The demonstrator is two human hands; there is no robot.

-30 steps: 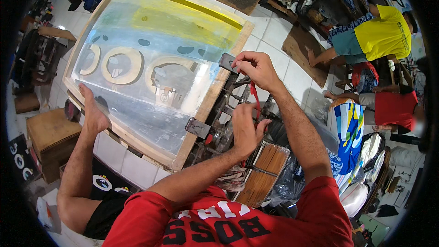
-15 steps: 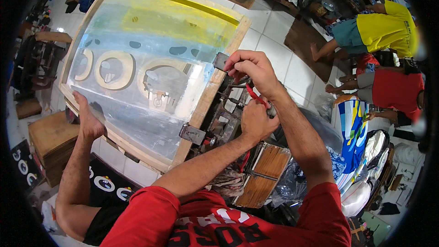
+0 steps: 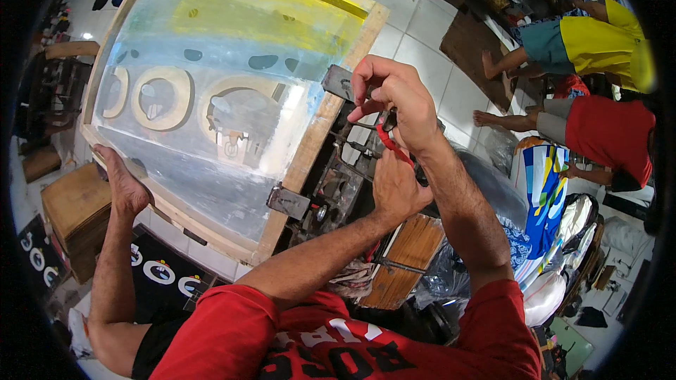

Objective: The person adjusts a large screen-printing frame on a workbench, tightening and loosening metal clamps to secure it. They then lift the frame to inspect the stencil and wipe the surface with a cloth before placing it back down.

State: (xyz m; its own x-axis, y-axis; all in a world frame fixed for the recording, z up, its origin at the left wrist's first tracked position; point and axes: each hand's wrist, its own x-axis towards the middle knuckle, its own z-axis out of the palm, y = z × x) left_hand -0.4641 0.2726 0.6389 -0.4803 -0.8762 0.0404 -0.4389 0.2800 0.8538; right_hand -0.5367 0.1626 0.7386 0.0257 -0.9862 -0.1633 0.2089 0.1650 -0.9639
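Note:
A wooden-framed printing screen (image 3: 310,151) stands tilted up in front of me, its mesh stained yellow and blue with large rounded letter shapes. Two metal clamps, an upper one (image 3: 338,82) and a lower one (image 3: 287,201), grip its right bar. My left hand (image 3: 396,186) is closed round the lower end of a red-handled tool (image 3: 389,139), whose head I cannot make out. Just above it, my right hand (image 3: 401,102) has curled fingers beside the upper clamp; what they pinch is hidden. My bare left foot (image 3: 127,183) rests against the screen's lower left edge.
Metal hinge parts (image 3: 341,176) and a wooden block (image 3: 405,260) lie right of the screen. A cardboard box (image 3: 77,200) and black printed cloth (image 3: 162,274) are at lower left. Two people, in yellow (image 3: 598,42) and red (image 3: 609,134) shirts, sit at right near piled fabric (image 3: 539,193).
The screen sits slightly higher and further left in view. My right hand's fingers have shifted down beside the upper clamp, while my left hand stays closed on the red-handled tool.

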